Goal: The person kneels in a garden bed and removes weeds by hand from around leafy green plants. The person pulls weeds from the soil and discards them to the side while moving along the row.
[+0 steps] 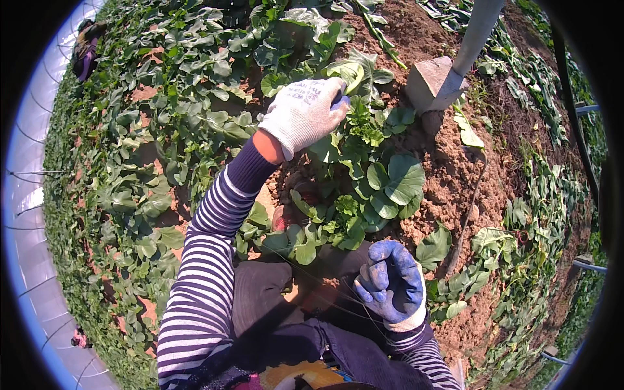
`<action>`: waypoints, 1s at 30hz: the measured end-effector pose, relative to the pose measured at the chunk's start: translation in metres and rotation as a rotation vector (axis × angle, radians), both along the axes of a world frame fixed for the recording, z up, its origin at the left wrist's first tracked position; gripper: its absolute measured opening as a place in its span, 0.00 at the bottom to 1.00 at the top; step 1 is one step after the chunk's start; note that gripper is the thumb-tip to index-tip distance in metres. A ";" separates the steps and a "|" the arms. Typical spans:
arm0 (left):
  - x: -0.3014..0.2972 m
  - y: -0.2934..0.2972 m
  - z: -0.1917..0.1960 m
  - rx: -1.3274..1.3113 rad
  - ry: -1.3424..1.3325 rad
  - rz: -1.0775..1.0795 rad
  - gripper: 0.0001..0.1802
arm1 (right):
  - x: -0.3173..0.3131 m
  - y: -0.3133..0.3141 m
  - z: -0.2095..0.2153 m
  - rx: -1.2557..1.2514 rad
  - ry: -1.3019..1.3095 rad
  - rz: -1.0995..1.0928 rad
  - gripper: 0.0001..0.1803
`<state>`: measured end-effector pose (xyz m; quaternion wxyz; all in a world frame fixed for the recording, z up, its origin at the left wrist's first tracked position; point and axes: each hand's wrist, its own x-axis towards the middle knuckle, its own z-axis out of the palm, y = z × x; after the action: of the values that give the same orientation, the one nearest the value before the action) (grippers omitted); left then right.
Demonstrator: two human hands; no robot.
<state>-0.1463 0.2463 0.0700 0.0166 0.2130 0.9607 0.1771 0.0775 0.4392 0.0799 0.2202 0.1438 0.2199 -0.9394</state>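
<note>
My left hand (pixel 307 116), in a white knit glove with a blue palm side, reaches forward over the leafy green plants (pixel 367 133). Its fingers curl closed and point down; what they grip is hidden beneath the glove. A pale green leaf (pixel 350 74) stands just beyond those fingertips. Closer to my body, my right hand (pixel 395 283) wears a glove with a dirty blue coating. Its palm faces up, the fingers loosely bent and apart, with no object seen in them. Thin strands (pixel 325 283) pass across my lap near this hand.
A grey post (pixel 478 36) meets a concrete block (pixel 434 84) in brown soil (pixel 448 159) at the front right. Dense foliage (pixel 130 162) spreads leftward to a pale plastic sheet wall (pixel 29 214). Cut, wilting leaves (pixel 546 208) lie at right. A dark hose (pixel 575 117) runs along that side.
</note>
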 end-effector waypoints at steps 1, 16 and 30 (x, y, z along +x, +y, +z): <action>0.011 0.017 0.011 0.068 0.075 -0.167 0.18 | 0.001 0.000 -0.001 -0.030 -0.020 0.001 0.23; -0.101 -0.020 -0.089 0.589 -0.102 0.374 0.11 | -0.003 0.001 0.007 0.032 0.067 0.056 0.20; -0.204 -0.073 -0.196 0.098 -0.208 0.445 0.21 | -0.013 0.005 0.006 0.103 -0.049 0.075 0.19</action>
<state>-0.3503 0.1732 -0.1262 0.0655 -0.0226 0.9673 0.2439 0.0640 0.4443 0.0854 0.2530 0.1692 0.2676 -0.9142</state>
